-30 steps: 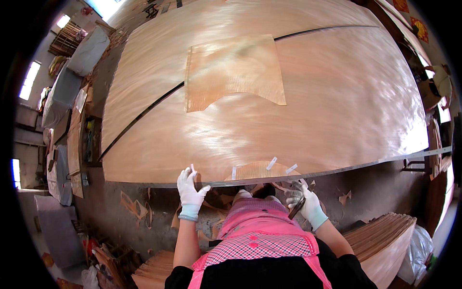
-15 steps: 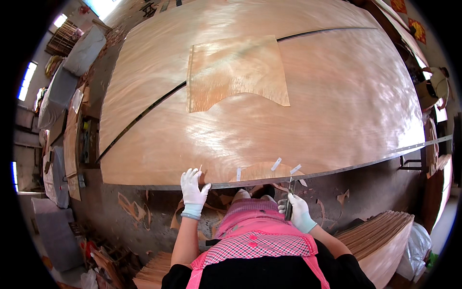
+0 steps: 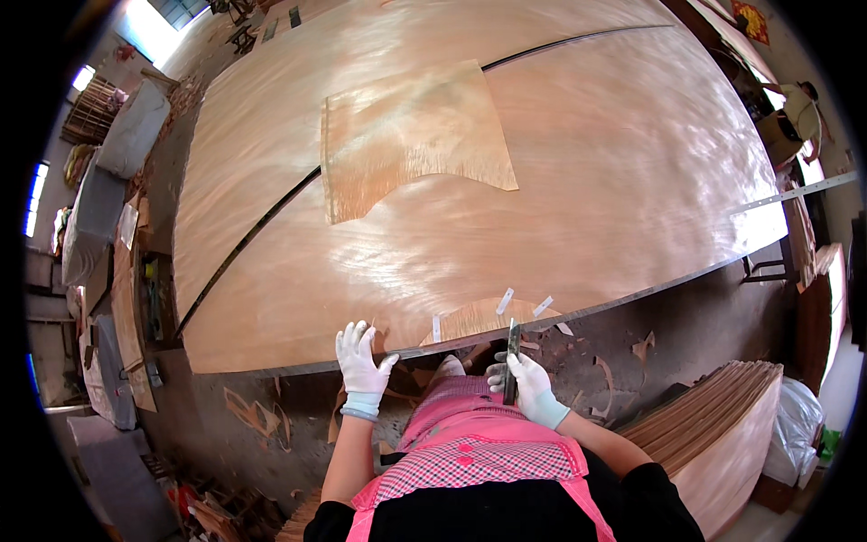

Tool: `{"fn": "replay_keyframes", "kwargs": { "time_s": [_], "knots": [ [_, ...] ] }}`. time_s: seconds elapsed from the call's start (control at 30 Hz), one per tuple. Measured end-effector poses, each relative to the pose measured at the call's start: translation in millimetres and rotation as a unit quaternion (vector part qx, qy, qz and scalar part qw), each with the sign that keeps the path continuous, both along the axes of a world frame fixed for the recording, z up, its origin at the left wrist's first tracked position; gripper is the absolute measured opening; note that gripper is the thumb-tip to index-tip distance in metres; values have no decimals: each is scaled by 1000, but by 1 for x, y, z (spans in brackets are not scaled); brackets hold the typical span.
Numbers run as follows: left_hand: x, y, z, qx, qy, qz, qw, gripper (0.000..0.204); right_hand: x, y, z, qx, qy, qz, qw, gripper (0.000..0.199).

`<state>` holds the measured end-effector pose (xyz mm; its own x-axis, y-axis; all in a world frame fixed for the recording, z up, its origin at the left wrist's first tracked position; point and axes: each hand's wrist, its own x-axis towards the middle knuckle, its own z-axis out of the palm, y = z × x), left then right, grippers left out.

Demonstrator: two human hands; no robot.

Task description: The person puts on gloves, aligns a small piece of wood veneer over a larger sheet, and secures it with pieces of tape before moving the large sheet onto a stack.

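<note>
The white-gloved left hand (image 3: 360,363) rests at the near edge of the worktop (image 3: 632,199), left of its middle, its fingers extended over the surface and the thumb held apart; it is not seen grasping anything, though a pale sliver beside the forefinger is too small to make out. The right hand (image 3: 533,387), gloved alike, grasps a slim dark tool (image 3: 512,348) at the near edge, its tip pointing toward the far side. Between the left hand and the tool, a curved veneer patch (image 3: 465,322) lies along that edge with three white tape pieces (image 3: 505,301) by its outline. Nearer the far edge, a larger veneer sheet (image 3: 415,126) with a scooped near side lies across a black strip (image 3: 248,244), which runs from near the left edge toward the far right corner. A perforated metal bar (image 3: 799,191) juts past the right edge. Beyond the near edge, a veneer stack (image 3: 713,406) stands to the right and curled scraps (image 3: 253,415) lie on the floor (image 3: 212,397) to the left.
</note>
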<state>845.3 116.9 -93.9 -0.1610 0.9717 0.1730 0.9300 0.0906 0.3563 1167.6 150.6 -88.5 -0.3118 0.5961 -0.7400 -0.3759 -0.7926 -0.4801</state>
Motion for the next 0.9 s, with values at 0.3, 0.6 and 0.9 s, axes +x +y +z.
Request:
{"fn": "replay_keyframes", "kwargs": {
  "time_s": [0.3,0.6,0.9],
  "knots": [
    [-15,3,-10,63,1,4,998,38,12,-4,5,7,-40,-26,999,27],
    [-13,-5,-13,49,-34,-7,998,46,-6,-3,-15,-37,-8,-44,998,25],
    [-12,-1,-3,31,-9,-18,999,52,-23,8,-4,10,-1,-18,1000,26]
  ]
}}
